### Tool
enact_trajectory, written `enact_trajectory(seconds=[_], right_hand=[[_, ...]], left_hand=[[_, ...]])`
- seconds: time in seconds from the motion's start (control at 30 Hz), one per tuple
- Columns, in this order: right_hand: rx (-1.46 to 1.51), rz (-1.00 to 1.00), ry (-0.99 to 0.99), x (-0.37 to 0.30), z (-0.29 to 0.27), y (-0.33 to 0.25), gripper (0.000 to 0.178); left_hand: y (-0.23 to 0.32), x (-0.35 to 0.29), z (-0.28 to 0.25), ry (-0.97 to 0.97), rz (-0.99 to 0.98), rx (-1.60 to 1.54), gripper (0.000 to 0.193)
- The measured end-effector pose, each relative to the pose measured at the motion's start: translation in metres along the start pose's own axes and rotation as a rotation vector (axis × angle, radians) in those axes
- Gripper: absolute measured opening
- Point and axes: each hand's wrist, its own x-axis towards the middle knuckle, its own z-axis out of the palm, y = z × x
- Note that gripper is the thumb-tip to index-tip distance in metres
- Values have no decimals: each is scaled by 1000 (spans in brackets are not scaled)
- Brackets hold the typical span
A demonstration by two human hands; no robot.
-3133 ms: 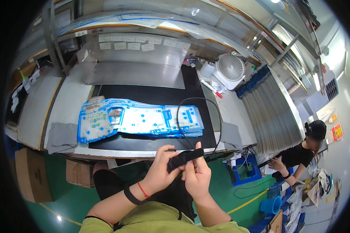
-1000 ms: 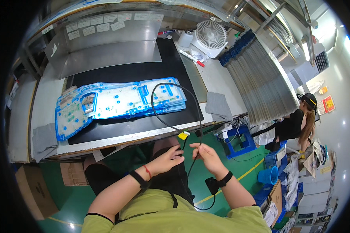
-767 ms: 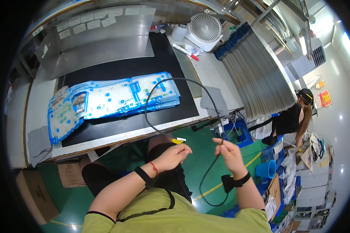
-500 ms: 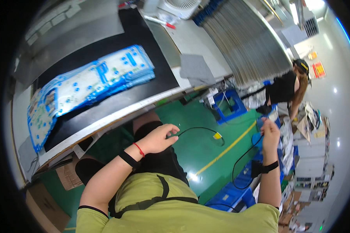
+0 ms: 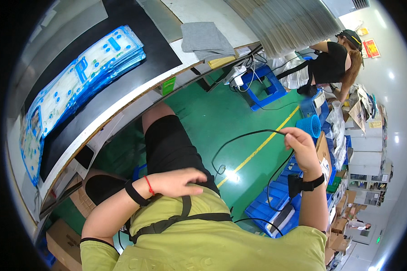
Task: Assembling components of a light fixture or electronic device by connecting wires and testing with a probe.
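Note:
A thin black cable (image 5: 244, 133) is pinched in the fingers of my right hand (image 5: 300, 147), held out to the right at about chest height. One stretch of it arcs leftward and hangs down over the floor; another loops below the hand toward my body. My left hand (image 5: 182, 182) is drawn in at my waist, fingers loosely bent and apart, with nothing seen in it. A black strap with a small black box (image 5: 295, 185) is round my right wrist. On my left wrist are a black band (image 5: 135, 193) and a red cord.
On the bench to the left, a stack of blue-and-white printed plastic packs (image 5: 83, 81) lies on a black mat (image 5: 160, 56). A grey cloth (image 5: 205, 38) lies near its edge. Blue crates (image 5: 262, 208) stand at right, a blue stool (image 5: 269, 92) ahead. A co-worker (image 5: 334, 65) bends over beyond.
My left hand has drawn back to my waist, away from the cable. My right hand has shifted slightly left, and the cable now curves down from it. The view has turned, showing less of the bench.

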Motion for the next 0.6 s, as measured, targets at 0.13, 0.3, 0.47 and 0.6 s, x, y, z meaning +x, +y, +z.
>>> enact_trajectory(seconds=[0.13,0.3,0.47,0.6], right_hand=[[-245,-355,130,-11,3,-45,15],[-494,-768,482,-18,-4,-108,14],[-146,-923,427,-1,-60,-142,25],[-36,-894,196,-20,-94,-149,28]], left_hand=[[9,16,-24,565,77,186,80],[9,74,-28,452,213,511,89],[-6,110,-37,164,-55,308,74],[28,116,-34,655,80,302,84]])
